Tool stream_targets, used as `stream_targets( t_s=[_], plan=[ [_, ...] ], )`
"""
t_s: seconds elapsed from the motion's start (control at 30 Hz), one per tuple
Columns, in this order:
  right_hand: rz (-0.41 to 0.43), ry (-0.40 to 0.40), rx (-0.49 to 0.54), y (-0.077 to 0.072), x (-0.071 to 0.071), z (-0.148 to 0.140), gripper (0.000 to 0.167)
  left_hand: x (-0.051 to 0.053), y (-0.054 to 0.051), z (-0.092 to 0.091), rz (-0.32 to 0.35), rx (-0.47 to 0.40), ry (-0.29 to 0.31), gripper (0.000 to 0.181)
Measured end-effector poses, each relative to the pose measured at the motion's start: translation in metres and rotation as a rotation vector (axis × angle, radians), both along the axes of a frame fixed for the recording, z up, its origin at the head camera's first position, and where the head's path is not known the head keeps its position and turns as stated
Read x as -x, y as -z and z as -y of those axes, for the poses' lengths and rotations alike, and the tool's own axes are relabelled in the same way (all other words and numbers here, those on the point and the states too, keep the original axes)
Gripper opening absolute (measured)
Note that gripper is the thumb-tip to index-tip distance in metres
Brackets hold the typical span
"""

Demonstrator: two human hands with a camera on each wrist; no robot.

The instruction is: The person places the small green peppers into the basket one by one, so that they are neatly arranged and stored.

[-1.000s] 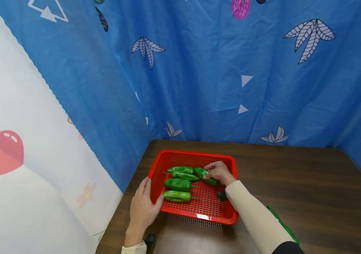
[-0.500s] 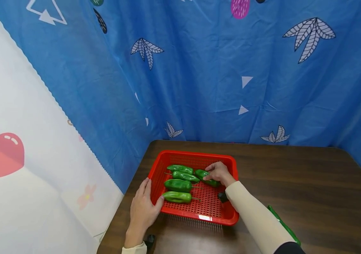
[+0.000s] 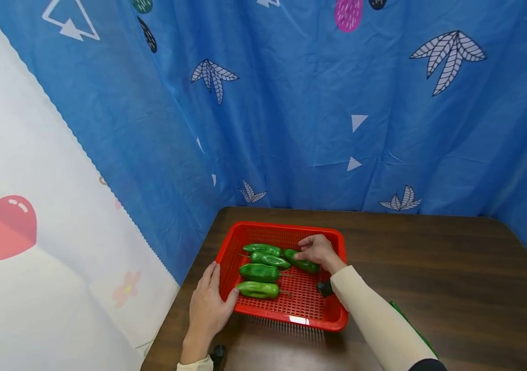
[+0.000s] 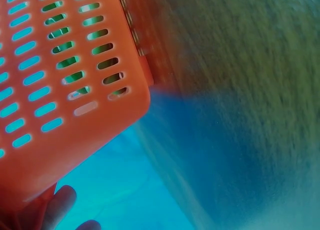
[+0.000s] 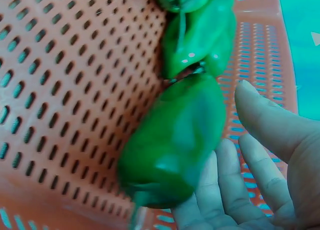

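The red plastic basket (image 3: 286, 319) holds several green peppers. At its near left corner my left hand (image 3: 208, 309) holds the rim, fingers along the outer side and thumb at the front edge. The left wrist view shows the slotted basket wall (image 4: 75, 125) and fingertips (image 4: 62, 197) at the rim. My right hand (image 3: 321, 251) is inside the basket at the right, over a dark green pepper (image 3: 307, 266). In the right wrist view that pepper (image 5: 170, 145) lies beside loosely spread fingers (image 5: 232, 180); the thumb (image 5: 260, 107) stands apart from it.
The other peppers lie in a row at the basket's left, a light green one (image 3: 258, 289) nearest. Another long green thing (image 3: 405, 318) lies on the brown table (image 3: 449, 268), partly behind the right sleeve. A blue curtain (image 3: 300, 129) hangs behind the table.
The right thumb has shifted slightly to the left over the dark green pepper. The left hand has kept its place on the basket.
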State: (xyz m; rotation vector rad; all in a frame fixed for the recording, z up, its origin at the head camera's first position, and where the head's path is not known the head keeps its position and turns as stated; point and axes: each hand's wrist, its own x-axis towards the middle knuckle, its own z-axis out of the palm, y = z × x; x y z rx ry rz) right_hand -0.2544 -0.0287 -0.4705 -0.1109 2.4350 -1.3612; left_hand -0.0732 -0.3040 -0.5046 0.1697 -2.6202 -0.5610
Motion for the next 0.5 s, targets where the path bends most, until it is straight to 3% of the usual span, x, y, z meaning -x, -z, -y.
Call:
stream_targets(
  t_s=[0.5],
  plan=[
    [-0.073,-0.03,0.152,-0.04,0.002,-0.007,0.042,-0.002,0.001,-0.002,-0.02,0.009,0.001,0.075]
  ],
)
